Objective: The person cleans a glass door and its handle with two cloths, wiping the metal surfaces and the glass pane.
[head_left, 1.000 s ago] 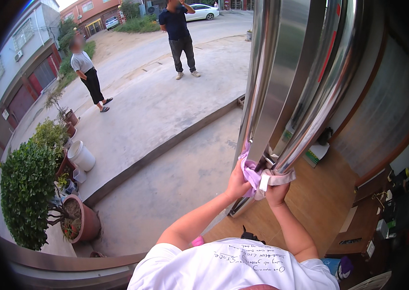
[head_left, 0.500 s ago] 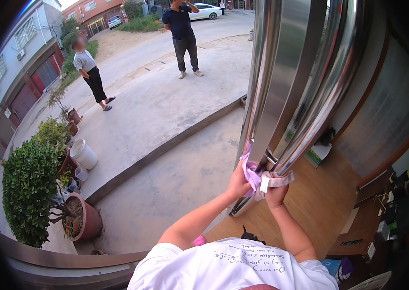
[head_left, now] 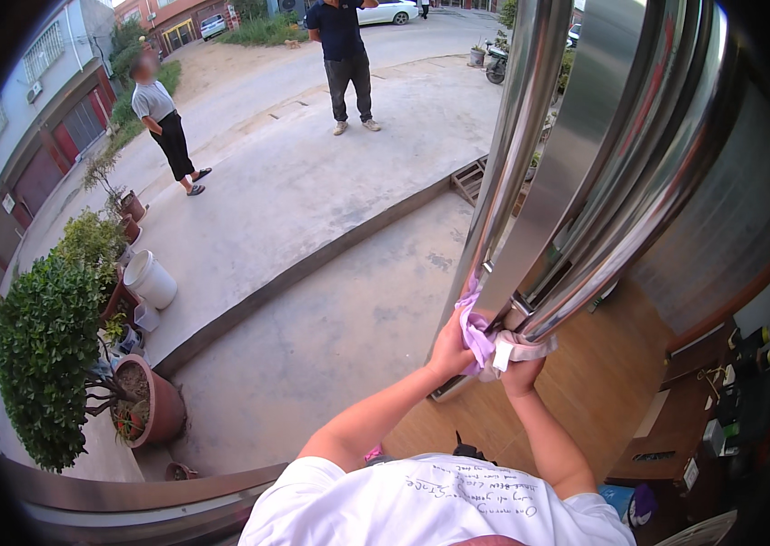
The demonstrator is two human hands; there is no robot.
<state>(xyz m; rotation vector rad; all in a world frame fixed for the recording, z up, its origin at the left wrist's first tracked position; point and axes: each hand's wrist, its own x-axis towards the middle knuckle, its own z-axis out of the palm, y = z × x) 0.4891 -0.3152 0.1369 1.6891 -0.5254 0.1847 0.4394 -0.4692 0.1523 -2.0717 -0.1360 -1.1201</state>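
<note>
The left hand (head_left: 448, 353) is closed around a lilac cloth (head_left: 474, 335), bunched against the lower part of a polished metal tube (head_left: 505, 187) on the outdoor side of a steel door edge (head_left: 576, 136); the right hand (head_left: 523, 375) grips a pale pink cloth (head_left: 530, 348) wrapped about the lower part of a second tube (head_left: 630, 264) on the indoor side; the fabric hides most of the fingers, so I cannot tell exactly how they lie; the two cloths meet just below the steel edge, between the hands; a wooden floor (head_left: 576, 400) spreads below the right forearm, with a dark brown counter (head_left: 653, 441) at the far right; on the left, outdoors, a rounded shrub (head_left: 46, 364) leans from a terracotta pot (head_left: 156, 405), near a white bucket (head_left: 150, 279); two people (head_left: 343, 55) stand on the concrete (head_left: 257, 200) beyond, well apart from the hands.
</note>
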